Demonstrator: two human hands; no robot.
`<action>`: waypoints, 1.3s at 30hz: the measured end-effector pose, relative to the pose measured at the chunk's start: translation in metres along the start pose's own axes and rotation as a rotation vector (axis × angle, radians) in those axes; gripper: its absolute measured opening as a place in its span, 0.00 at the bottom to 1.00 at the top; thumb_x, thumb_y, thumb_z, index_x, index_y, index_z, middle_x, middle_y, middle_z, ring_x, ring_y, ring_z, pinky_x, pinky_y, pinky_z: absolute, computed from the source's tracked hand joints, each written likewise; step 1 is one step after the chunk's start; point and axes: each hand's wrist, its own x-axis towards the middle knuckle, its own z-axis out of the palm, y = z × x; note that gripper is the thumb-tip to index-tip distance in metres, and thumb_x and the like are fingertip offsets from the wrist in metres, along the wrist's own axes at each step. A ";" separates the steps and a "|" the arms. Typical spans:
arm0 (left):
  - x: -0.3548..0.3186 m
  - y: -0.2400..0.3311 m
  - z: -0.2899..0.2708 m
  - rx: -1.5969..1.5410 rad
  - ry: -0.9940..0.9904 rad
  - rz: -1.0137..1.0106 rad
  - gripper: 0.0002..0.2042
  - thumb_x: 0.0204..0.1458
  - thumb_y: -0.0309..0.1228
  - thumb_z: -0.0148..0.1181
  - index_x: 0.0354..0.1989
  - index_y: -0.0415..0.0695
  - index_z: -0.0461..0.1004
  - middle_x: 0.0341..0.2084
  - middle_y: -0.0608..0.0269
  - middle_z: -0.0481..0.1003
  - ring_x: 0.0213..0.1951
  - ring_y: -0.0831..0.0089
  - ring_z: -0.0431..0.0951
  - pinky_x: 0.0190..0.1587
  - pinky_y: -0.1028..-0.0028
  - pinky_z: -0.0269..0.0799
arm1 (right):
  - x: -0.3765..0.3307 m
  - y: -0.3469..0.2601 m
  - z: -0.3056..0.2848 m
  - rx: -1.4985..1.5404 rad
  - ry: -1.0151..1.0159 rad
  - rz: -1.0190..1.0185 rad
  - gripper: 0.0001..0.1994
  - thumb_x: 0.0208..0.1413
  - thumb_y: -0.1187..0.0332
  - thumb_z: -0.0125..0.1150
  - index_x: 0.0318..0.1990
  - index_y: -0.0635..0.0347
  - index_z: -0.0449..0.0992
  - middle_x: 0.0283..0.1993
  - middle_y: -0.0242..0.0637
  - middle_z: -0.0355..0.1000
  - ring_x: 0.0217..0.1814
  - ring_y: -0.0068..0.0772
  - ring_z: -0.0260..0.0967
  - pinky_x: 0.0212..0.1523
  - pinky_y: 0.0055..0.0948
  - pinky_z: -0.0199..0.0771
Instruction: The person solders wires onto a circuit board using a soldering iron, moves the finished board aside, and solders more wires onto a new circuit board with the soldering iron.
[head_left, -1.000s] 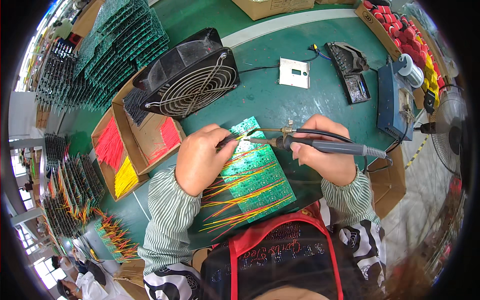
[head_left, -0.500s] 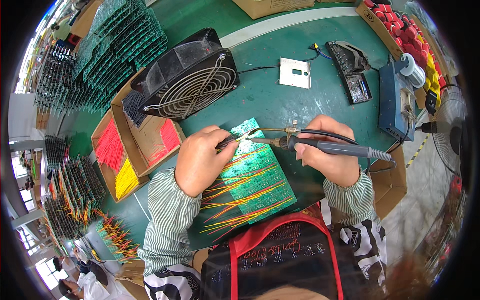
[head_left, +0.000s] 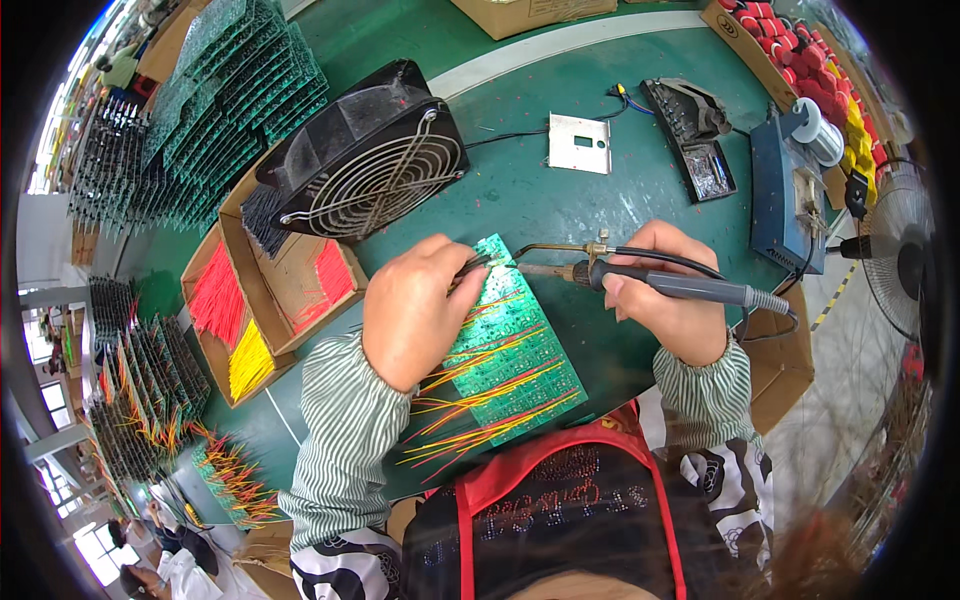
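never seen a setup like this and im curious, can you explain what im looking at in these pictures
No robot here: these are a person's bare hands, filmed from above by a fisheye camera on the head, which bends straight edges. The right hand holds a soldering iron, its tip by the far end of a green circuit board. The left hand seems to pinch dark wires there. Red and yellow wires stick out over the board's left side. Around them, the green table carries a black fan, a cardboard tray of coloured wires, a metal plate and a blue unit with a spool by it.
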 end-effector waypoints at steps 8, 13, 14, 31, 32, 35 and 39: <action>0.004 -0.008 0.008 -0.121 -0.034 -0.011 0.06 0.45 0.26 0.64 0.30 0.36 0.76 0.22 0.57 0.72 0.20 0.67 0.70 0.25 0.71 0.65 | 0.003 0.006 0.001 -0.003 0.003 -0.011 0.08 0.44 0.73 0.66 0.29 0.65 0.72 0.26 0.31 0.73 0.29 0.16 0.68 0.28 0.19 0.68; 0.007 -0.006 0.009 -0.131 -0.047 -0.014 0.06 0.44 0.26 0.65 0.29 0.36 0.76 0.22 0.57 0.72 0.20 0.67 0.70 0.24 0.71 0.65 | 0.002 0.004 -0.003 -0.015 0.001 0.005 0.08 0.43 0.73 0.66 0.29 0.65 0.72 0.26 0.31 0.72 0.29 0.16 0.68 0.28 0.19 0.68; 0.006 -0.006 0.009 -0.131 -0.050 -0.024 0.06 0.44 0.26 0.65 0.29 0.36 0.76 0.22 0.57 0.72 0.20 0.67 0.70 0.24 0.71 0.65 | 0.003 0.005 -0.003 -0.035 -0.008 0.000 0.08 0.43 0.73 0.66 0.29 0.65 0.72 0.26 0.31 0.72 0.28 0.16 0.67 0.28 0.19 0.68; -0.053 0.000 -0.046 0.164 0.089 -0.090 0.05 0.46 0.26 0.62 0.31 0.40 0.75 0.24 0.56 0.75 0.26 0.58 0.75 0.30 0.66 0.71 | -0.029 0.001 0.008 -0.029 -0.089 -0.091 0.08 0.43 0.73 0.67 0.27 0.63 0.72 0.21 0.28 0.71 0.23 0.11 0.64 0.23 0.18 0.64; -0.062 0.000 -0.042 0.020 -0.023 -0.160 0.05 0.46 0.26 0.63 0.30 0.40 0.75 0.23 0.56 0.75 0.25 0.59 0.75 0.29 0.67 0.71 | -0.030 0.001 0.012 -0.053 -0.116 -0.110 0.08 0.43 0.72 0.67 0.27 0.63 0.72 0.20 0.29 0.70 0.22 0.12 0.64 0.22 0.18 0.64; -0.071 -0.001 -0.033 -0.081 -0.123 -0.266 0.05 0.45 0.27 0.64 0.28 0.39 0.75 0.21 0.56 0.74 0.22 0.62 0.75 0.26 0.68 0.69 | -0.029 0.000 0.024 -0.089 -0.165 -0.131 0.08 0.43 0.72 0.67 0.26 0.62 0.72 0.19 0.30 0.69 0.20 0.13 0.64 0.21 0.19 0.64; -0.072 -0.010 -0.023 -0.211 -0.101 -0.292 0.06 0.45 0.26 0.64 0.27 0.37 0.75 0.19 0.56 0.73 0.20 0.64 0.72 0.25 0.70 0.68 | -0.027 0.004 0.033 -0.092 -0.180 -0.161 0.08 0.43 0.71 0.66 0.27 0.62 0.72 0.18 0.30 0.69 0.20 0.13 0.65 0.21 0.21 0.64</action>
